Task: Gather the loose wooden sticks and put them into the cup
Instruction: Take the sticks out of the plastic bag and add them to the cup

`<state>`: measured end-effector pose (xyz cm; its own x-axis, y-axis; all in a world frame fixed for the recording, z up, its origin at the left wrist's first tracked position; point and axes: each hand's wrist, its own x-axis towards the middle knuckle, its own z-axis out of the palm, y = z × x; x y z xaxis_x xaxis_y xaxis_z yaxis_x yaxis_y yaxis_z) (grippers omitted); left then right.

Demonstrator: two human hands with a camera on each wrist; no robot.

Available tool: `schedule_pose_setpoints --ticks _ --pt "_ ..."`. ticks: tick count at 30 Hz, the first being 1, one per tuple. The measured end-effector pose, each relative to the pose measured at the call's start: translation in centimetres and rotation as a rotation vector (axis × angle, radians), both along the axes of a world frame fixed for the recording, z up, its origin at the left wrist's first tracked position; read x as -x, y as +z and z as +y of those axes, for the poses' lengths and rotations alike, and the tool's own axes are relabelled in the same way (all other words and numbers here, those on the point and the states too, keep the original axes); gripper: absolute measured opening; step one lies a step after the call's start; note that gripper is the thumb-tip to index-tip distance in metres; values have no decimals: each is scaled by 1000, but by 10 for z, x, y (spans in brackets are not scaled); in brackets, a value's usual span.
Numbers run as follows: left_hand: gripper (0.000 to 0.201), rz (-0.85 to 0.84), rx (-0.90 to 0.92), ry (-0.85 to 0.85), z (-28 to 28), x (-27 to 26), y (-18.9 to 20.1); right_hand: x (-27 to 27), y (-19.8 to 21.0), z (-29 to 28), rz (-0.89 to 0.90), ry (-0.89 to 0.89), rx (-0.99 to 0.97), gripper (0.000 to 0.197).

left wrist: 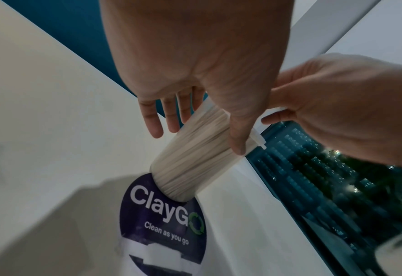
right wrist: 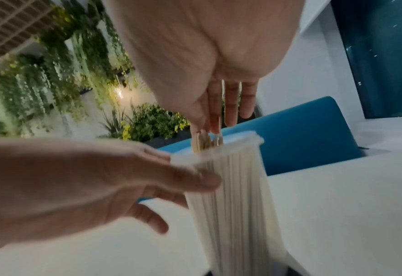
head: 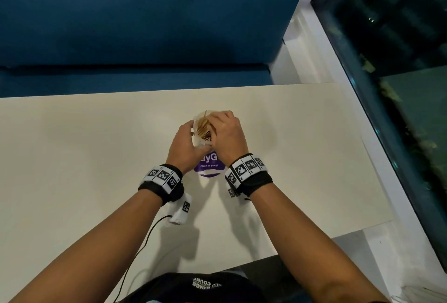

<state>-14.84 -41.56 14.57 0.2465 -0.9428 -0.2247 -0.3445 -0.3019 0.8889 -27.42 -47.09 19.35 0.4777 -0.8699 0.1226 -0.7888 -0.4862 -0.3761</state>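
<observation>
— While your left hand (head: 185, 144) curls round the side of the cup (left wrist: 193, 155), where does the cup sit?

— Near the middle of the table (head: 72, 157), its base just beside the purple round sticker (left wrist: 164, 220) — tilted in your grip, and packed with wooden sticks (head: 204, 129).

— And your right hand (head: 227, 133)?

— You have it over the cup's mouth, fingertips (right wrist: 215, 123) pinching the tops of a few sticks (right wrist: 206, 142) that poke above the rim.

— What lies beyond?

— A blue bench (head: 145, 24) along the table's far edge; a dark window (head: 399, 48) along its right edge.
</observation>
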Motion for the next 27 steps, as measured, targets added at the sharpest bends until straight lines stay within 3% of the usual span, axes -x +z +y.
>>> schedule_pose_setpoints --ticks 8,11,15,19,22,25,27 --pt "70 -16 11 7 1 -1 -2 -6 -5 17 -84 -13 17 42" --pt "59 -30 13 5 1 -2 -6 -8 -20 35 44 87 -100 55" --pt "60 -55 8 -7 0 -2 -9 13 -23 42 185 106 90 49" --pt "62 -51 8 2 1 0 -10 8 -13 41 9 -10 183 38" --pt "65 -49 12 5 1 1 -11 -4 -14 31 -42 -66 63 50" --pt "62 -48 24 -4 1 1 -12 -11 -29 26 170 65 -3 56" --pt "58 -57 27 -14 0 0 -12 -15 -34 29 213 116 -9 54"
